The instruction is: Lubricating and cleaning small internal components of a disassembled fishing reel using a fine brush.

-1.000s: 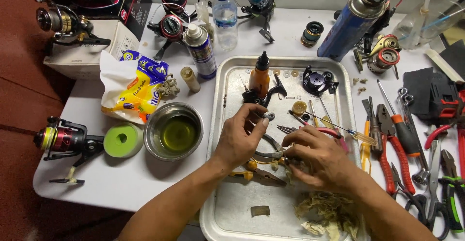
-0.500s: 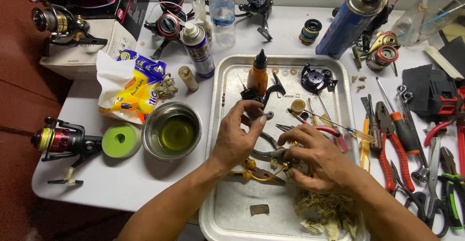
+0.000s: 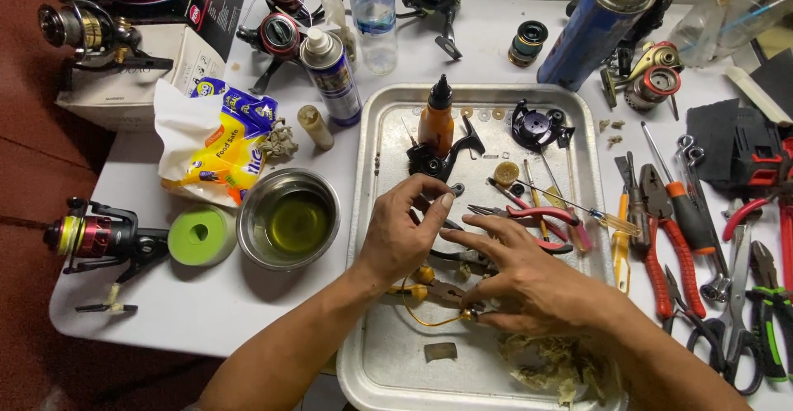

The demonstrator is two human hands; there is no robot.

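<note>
My left hand (image 3: 403, 237) hovers over the middle of the metal tray (image 3: 376, 361), thumb and forefinger pinched on a small dark metal part (image 3: 455, 189). Just beyond it lie a black reel frame (image 3: 438, 159) and an orange oil bottle (image 3: 435, 122). My right hand (image 3: 533, 283) lies low over the tray with its fingers spread. The fingertips rest on pliers with yellow handles (image 3: 429, 287), and the thumb touches a small brass piece on a thin yellow wire (image 3: 467, 316).
In the tray are a black spool (image 3: 535, 126), red-handled pliers (image 3: 537, 213), small washers and a dirty rag (image 3: 553, 361). A steel bowl of yellowish oil (image 3: 287, 217), a green cap (image 3: 201, 235) and a fishing reel (image 3: 103, 237) sit left. Pliers, wrenches and scissors (image 3: 727, 337) lie right. Spray cans and more reels stand behind.
My left hand has drawn back slightly with the small part pinched. My right hand has dropped lower onto the tray and spread its fingers over the pliers.
</note>
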